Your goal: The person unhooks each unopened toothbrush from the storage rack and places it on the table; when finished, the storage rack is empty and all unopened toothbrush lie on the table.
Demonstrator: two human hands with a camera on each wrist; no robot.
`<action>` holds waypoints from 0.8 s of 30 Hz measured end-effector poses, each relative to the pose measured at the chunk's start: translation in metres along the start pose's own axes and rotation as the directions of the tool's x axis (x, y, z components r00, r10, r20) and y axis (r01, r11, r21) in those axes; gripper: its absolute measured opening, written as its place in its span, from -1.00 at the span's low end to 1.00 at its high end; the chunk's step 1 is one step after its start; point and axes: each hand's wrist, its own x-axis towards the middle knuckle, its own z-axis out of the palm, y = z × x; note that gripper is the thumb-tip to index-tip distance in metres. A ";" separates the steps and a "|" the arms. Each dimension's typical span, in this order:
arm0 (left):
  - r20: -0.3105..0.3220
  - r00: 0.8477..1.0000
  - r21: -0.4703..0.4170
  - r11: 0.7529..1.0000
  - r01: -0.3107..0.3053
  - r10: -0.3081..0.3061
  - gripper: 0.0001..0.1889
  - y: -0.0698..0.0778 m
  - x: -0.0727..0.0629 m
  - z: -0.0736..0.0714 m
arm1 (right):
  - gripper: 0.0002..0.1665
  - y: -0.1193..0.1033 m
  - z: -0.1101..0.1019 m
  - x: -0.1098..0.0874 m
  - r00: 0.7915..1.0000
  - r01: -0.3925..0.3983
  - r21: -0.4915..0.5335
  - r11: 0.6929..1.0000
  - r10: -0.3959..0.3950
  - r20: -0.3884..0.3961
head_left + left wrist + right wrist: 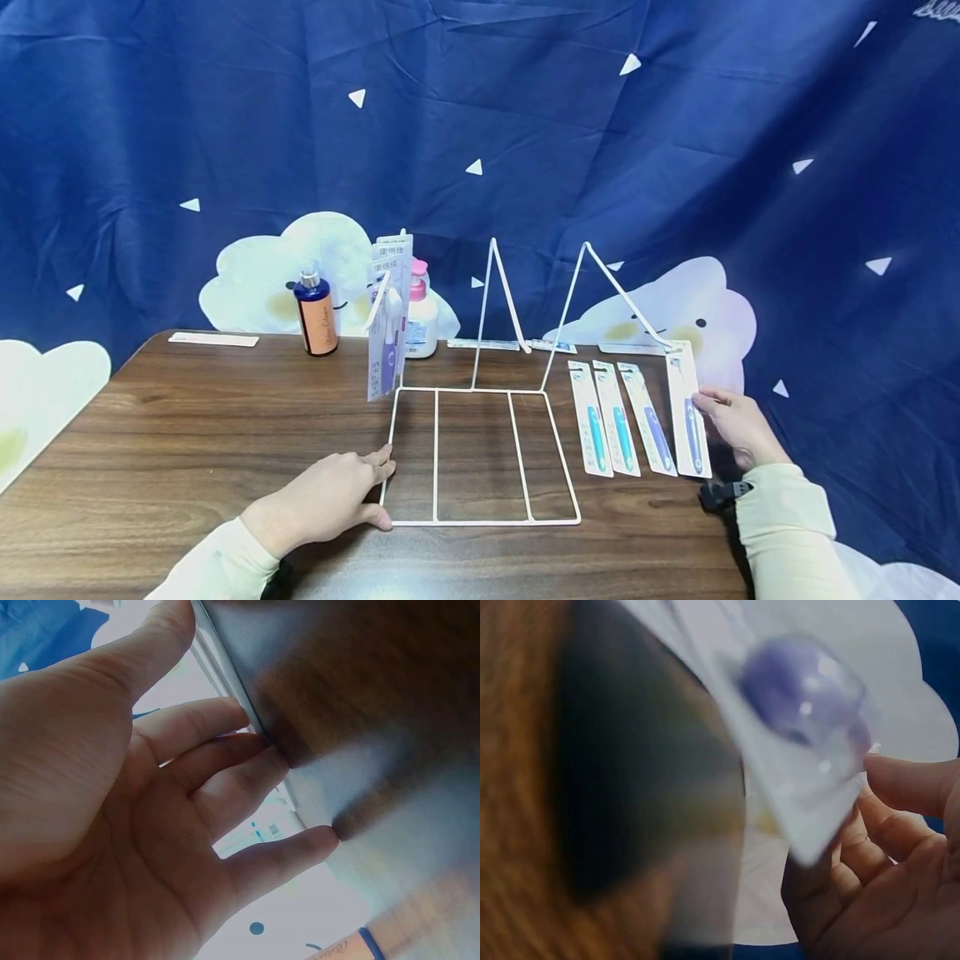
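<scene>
At the right, my right hand (pixel 738 425) pinches the edge of a packaged toothbrush (pixel 692 417) with a purple handle. The top of its card overlaps the tip of the right prong of a white wire display rack (pixel 486 523). The right wrist view has the thumb (pixel 907 784) against the clear blister over the purple part. My left hand (pixel 326 496) rests at the rack's front left corner, its fingers fairly straight and touching the base wire and table. Several packaged toothbrushes (pixel 378 333) hang from the rack's left prong.
Three packaged toothbrushes (pixel 620 417) lie on the wooden table (pixel 187 442) right of the rack. Behind stand a blue bottle with an orange label (pixel 318 321) and a white pump bottle (pixel 422 325). A blue patterned curtain (pixel 480 108) hangs along the back edge.
</scene>
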 end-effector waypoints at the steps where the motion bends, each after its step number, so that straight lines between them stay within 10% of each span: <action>1: 0.001 1.000 -0.001 1.000 0.000 0.000 -0.17 0.000 0.000 0.000 | -0.31 0.002 0.000 0.001 1.000 -0.005 0.002 1.000 0.005 0.005; 13: 0.019 1.000 -0.013 1.000 0.018 -0.017 -0.16 0.000 0.001 0.001 | -0.19 0.017 0.002 0.011 0.992 -0.002 -0.145 0.989 0.020 0.125; 24: 0.018 1.000 -0.011 1.000 0.022 -0.022 -0.17 0.000 0.000 0.001 | -0.37 0.010 0.010 0.012 0.987 0.145 -0.467 0.873 -0.094 0.131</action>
